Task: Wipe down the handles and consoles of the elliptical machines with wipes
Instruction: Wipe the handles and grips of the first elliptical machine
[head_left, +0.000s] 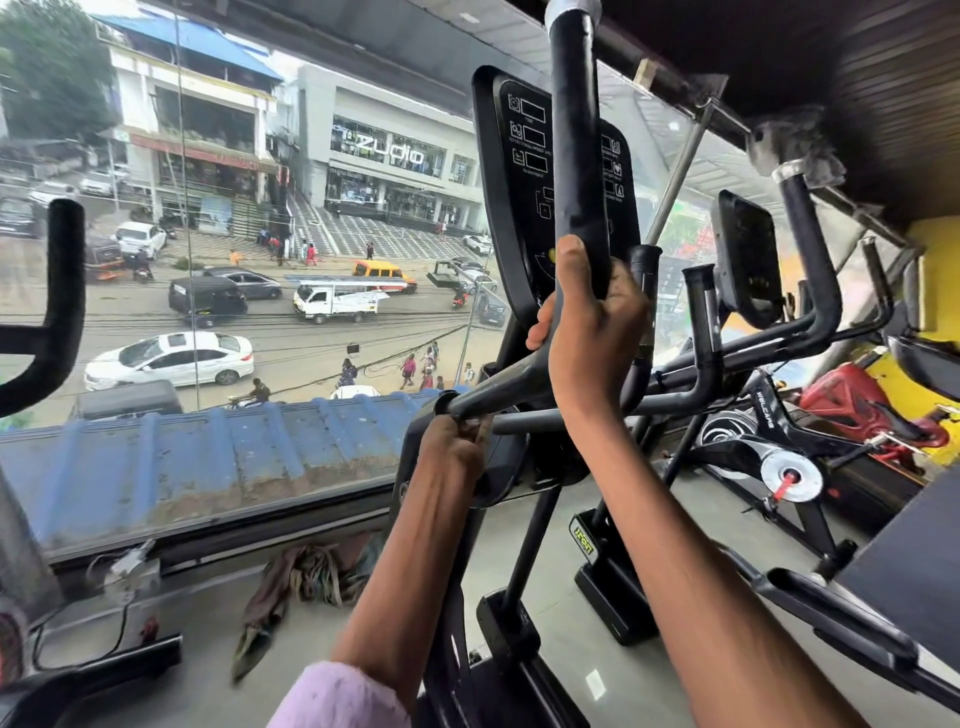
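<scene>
We're standing at the elliptical machine by the big window, street below.

Right hand: fingers wrapped tight around the tall black handle, low on its upright part just above the bend. Thumb points up along the bar. Fist is closed on the bar; can't tell if a wipe sits under the palm, nothing pokes out.

Left hand: lower down, curled around the open end of the short angled bar that runs down-left from the same handle. Fingers pressed together on the bar end. Something pale shows at the fingertips, too small to call a wipe.

Console: black panel with small display boxes and icons, upright right behind the tall handle, partly hidden by it. Neither hand touches it.

Second elliptical stands just to the right, with its own console and curved handles. Red machine beyond it against the yellow wall.

Far left: another black handle curving up at the frame edge, well apart from both hands.

Floor below the window: crumpled rags in a heap near the sill. A pink fuzzy sleeve shows at the bottom edge on the left arm.
</scene>
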